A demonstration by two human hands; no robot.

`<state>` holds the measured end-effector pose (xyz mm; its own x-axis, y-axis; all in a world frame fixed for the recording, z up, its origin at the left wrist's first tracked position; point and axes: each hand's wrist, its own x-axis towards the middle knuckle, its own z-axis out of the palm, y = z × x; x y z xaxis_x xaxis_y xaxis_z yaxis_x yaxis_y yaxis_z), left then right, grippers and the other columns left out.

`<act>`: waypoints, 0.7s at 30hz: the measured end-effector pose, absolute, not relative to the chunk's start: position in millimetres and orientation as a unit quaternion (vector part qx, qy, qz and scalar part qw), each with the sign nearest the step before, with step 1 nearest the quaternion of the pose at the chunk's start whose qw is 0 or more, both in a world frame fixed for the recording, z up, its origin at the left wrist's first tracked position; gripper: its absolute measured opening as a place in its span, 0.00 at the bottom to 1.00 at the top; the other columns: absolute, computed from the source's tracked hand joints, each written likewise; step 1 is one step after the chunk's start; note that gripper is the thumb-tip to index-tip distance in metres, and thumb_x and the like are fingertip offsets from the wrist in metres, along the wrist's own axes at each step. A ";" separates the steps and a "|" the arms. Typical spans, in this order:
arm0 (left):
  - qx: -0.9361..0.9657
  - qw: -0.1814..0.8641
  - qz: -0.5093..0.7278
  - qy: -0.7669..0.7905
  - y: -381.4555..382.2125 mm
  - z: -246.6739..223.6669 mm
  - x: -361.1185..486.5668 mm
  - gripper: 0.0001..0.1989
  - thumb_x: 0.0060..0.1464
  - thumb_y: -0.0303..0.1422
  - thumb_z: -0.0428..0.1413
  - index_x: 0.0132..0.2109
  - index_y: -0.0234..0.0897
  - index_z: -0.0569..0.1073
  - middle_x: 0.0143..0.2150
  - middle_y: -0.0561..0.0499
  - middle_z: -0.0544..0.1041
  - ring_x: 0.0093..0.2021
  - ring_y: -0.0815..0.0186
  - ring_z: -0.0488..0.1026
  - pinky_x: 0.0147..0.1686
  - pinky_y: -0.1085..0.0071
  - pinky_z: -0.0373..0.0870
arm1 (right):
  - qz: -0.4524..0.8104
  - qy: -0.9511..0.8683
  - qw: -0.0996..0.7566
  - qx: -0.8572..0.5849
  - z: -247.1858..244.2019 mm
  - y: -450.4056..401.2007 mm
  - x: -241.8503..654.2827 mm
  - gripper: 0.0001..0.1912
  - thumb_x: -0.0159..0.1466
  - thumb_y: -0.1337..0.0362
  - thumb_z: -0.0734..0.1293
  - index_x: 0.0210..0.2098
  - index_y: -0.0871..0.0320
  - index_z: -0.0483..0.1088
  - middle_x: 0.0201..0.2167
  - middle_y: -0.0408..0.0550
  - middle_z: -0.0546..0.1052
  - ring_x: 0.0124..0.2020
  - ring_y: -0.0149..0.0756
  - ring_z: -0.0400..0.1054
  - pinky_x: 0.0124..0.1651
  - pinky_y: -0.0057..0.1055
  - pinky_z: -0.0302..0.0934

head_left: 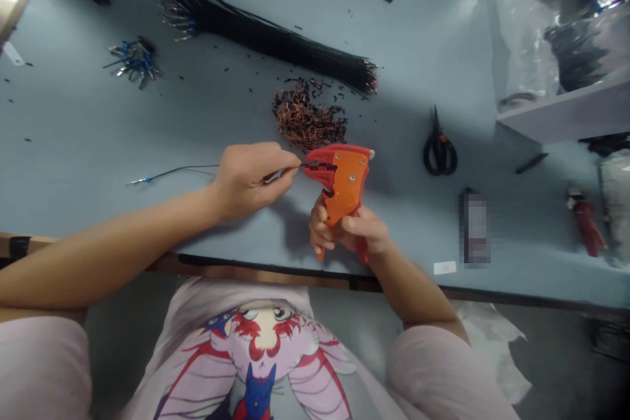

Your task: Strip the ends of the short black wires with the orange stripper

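Observation:
Between thumb and forefinger, my left hand [258, 174] pinches a thin black wire [184, 169]. The wire trails out to the left and ends in a blue-sleeved metal terminal [142, 181]. Its other end reaches the jaws of a red and orange wire stripper [348, 180]. My right hand [344, 230] is wrapped around the stripper's handles, holding it upright with the jaws facing left. Whether the jaws are clamped on the wire I cannot tell. Just behind the stripper lies a heap of copper and black wire scraps [305, 115].
A long bundle of black wires [280, 39] lies across the back. Blue terminals [134, 60] are piled at the left. To the right are black-handled scissors [440, 149], a blurred-out rectangular object [476, 226], a white label [445, 268] and a red-handled tool [585, 223]. A shelf [566, 108] holds plastic bags.

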<state>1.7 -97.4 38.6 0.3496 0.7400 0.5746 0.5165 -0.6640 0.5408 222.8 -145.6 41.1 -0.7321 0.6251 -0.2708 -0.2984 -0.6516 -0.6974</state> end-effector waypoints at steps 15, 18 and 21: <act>0.656 0.097 0.599 0.449 -79.8 38.2 -10.9 0.03 0.55 0.29 0.57 0.33 0.40 0.72 0.25 0.56 0.68 0.23 0.76 0.60 0.23 0.74 0.59 | 0.788 -0.393 0.326 -0.343 52.9 -138.9 234.0 0.21 0.58 0.50 0.66 0.42 0.59 0.65 0.30 0.47 0.69 0.29 0.38 0.65 0.33 0.39 0.64; 0.605 0.124 0.640 0.457 -67.5 34.1 -14.9 0.05 0.56 0.32 0.58 0.33 0.39 0.73 0.26 0.57 0.67 0.23 0.77 0.60 0.24 0.73 0.58 | 0.685 -0.532 0.296 -0.400 56.4 -148.5 232.2 0.17 0.62 0.52 0.63 0.44 0.58 0.65 0.33 0.48 0.69 0.32 0.39 0.65 0.35 0.37 0.61; 0.597 0.165 0.632 0.466 -61.3 31.2 -15.8 0.06 0.56 0.32 0.59 0.32 0.38 0.72 0.26 0.57 0.66 0.24 0.77 0.61 0.25 0.73 0.57 | 0.508 -0.718 0.205 -0.429 63.0 -159.2 225.8 0.15 0.62 0.61 0.62 0.48 0.58 0.64 0.36 0.51 0.70 0.35 0.40 0.64 0.39 0.39 0.61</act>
<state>-15.8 -61.3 31.2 -0.2337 0.7649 0.6003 0.3475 -0.5109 0.7863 225.8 -159.2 63.0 -0.5476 0.8246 -0.1422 0.4079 0.1147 -0.9058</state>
